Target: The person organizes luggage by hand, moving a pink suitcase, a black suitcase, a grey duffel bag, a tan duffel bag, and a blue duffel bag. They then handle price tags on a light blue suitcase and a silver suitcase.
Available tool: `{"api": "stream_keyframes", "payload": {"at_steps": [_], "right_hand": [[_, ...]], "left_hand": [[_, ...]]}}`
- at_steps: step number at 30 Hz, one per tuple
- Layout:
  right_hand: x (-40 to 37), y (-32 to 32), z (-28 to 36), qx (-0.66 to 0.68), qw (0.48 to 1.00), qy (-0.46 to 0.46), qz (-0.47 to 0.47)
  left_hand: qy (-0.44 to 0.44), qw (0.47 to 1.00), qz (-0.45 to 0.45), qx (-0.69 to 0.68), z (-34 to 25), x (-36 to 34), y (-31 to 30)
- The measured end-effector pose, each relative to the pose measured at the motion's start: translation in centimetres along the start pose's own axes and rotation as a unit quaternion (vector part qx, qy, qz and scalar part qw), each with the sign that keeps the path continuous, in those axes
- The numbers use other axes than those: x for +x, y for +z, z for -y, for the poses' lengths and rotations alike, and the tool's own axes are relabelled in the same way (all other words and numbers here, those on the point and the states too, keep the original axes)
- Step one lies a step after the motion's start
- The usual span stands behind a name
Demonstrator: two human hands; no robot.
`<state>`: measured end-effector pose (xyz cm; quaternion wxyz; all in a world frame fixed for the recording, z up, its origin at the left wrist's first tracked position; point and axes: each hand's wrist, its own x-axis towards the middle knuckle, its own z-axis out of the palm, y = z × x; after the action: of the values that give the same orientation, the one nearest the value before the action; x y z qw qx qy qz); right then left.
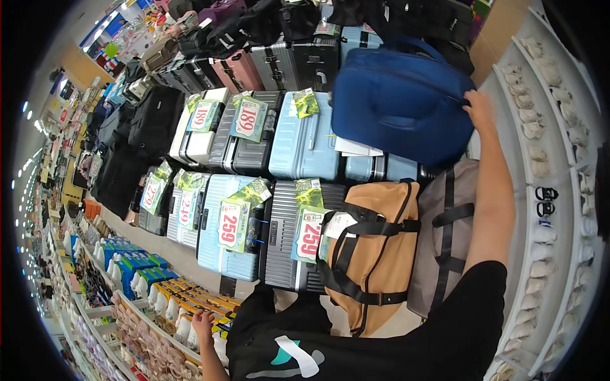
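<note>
1. Head view: my R grip [481,109] is at the right edge of the blue bag [400,95], fingers bent round the edge, pinching it. Arm's stretched fwd.
2. Blue bag = upper R of view, tilted, over the light-blue cases in the back row. Can't tell if its full wt rests on them. Its top strap's at the far side; a 2nd handle's on the face toward me.
3. White paper [359,148] sticks out under the bag's lower L edge.
4. My L grip [203,327] is low, L of my black shirt [356,343], fingers part curled; can't tell if tips are pressed together. Nearest things: yellow boxes [190,293] w/ white shoes by them.
5. Directly this side of the blue bag: tan bag [397,270] w/ blk straps, and just R of it a grey-brown bag [427,254], also w/ blk straps.
6. L of the tan bag, front row: dark ribbed case [281,254], then light-blue case [213,197]; both have "259" tags.
7. Back row, L of the blue bag: light-blue case w/ green tag [306,103], dark grey case & white case, the last two tagged "189".
8. Far R, beyond my forearm: white shelf unit [508,159] w/ pale shoes, + a pr of blk sandals [545,200].
</note>
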<state>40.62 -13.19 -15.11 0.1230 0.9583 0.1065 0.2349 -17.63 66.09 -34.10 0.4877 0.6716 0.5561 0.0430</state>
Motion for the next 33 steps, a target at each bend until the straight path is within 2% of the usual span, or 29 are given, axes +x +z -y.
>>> {"api": "stream_keyframes", "payload": {"at_steps": [3,6,8,10,14,18,20,22,24,26,27,28,31,32,33], "right_hand": [[-2.5,0.7,-1.9,0.008,0.998,0.066,0.012],[-4.8,2.9,-4.4,0.018,0.996,0.07,0.053],[-6.6,4.9,-4.9,0.039,0.975,0.17,0.135],[-7.6,6.5,-5.6,0.041,0.976,0.175,0.125],[-6.7,5.8,-4.2,0.036,0.975,0.182,0.125],[-5.1,4.2,-2.9,0.044,0.975,0.169,0.141],[-3.9,3.0,-1.8,0.035,0.973,0.163,0.161],[-3.0,1.3,-0.1,0.047,0.975,0.163,0.146],[-2.4,-0.5,2.7,0.056,0.975,0.166,0.134],[-1.7,-2.5,6.7,0.172,0.984,0.043,0.006],[-1.3,-6.3,11.6,0.228,0.972,0.047,0.032],[-1.7,-7.7,15.7,0.286,0.958,0.031,0.005],[-4.8,-13.0,30.1,0.456,0.876,0.06,0.142],[-7.1,-12.2,34.4,0.447,0.876,0.056,0.174],[-10.1,-11.4,39.5,0.549,0.799,0.107,0.222]], "left_hand": [[-0.019,1.0,-0.013,0.009,-0.1,-0.3,-0.6],[-0.026,0.999,0.002,0.027,0.4,0.9,-0.9],[-0.031,0.998,0.019,0.049,-0.6,1.2,-0.1],[-0.021,0.997,0.034,0.059,-1.2,1.4,0.7],[0.024,0.996,0.069,0.052,-2.5,2.1,2.2],[0.011,0.995,0.089,0.044,-3.5,2.4,2.7],[-0.011,0.988,0.129,0.082,-4.4,2.0,3.1],[-0.009,0.987,0.135,0.08,-4.0,3.1,3.0],[0.005,0.986,0.153,0.072,-4.2,3.9,2.9],[-0.003,0.984,0.161,0.077,-4.9,4.5,3.1],[-0.002,0.983,0.166,0.081,-5.4,5.2,3.2],[0.0,0.981,0.18,0.069,-5.1,6.2,3.3],[0.016,0.973,0.224,0.044,-4.4,9.2,4.5],[0.023,0.968,0.245,0.052,-3.8,10.7,5.0],[0.023,0.964,0.26,0.056,-3.2,12.2,5.5]]}}
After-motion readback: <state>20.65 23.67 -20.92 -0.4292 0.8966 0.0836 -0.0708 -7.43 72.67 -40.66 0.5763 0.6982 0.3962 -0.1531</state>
